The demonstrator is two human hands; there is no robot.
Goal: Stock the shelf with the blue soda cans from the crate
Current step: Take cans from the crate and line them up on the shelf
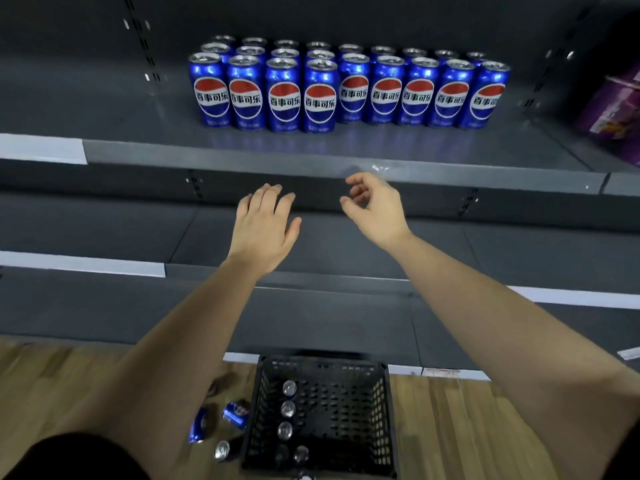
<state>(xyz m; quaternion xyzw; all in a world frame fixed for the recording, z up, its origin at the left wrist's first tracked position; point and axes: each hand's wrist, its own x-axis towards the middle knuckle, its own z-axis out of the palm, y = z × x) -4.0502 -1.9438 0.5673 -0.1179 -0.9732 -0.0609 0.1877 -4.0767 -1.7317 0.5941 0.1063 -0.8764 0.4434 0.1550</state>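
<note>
Where the stock now stands, the blue soda cans (348,93) sit upright on the upper shelf (311,152), long axes vertical, pull-tab ends up, logos facing the front edge. They are ranked several deep against the back panel; the four front cans at the left end stand one rank nearer the front edge than the five to their right.

Remaining stock: a few cans upright in the black crate (320,415), lined along its left wall, tops up. The crate rests on the wooden floor (467,427) at the foot of the shelving.

Strays: some cans on the floor (221,424) just beside the crate's left wall, two at least lying on their sides with long axes tilted, one apparently upright.

Left hand (265,230): empty, palm down, fingers spread and nearly flat, hanging below the shelf's front edge.
Right hand (375,207): empty, fingers loosely curled and partly open, just under the same edge.

Step in hand, as judged: between placements, a reach down to the crate due. To do it well, take each can by its side wall, keep it vertical, and set it touching the short front rank's right end, logo turned forward, extending that rank toward the right edge.

Other: a purple carton (613,105) at the shelf's right end; the lower shelves (104,230) hold nothing visible.
</note>
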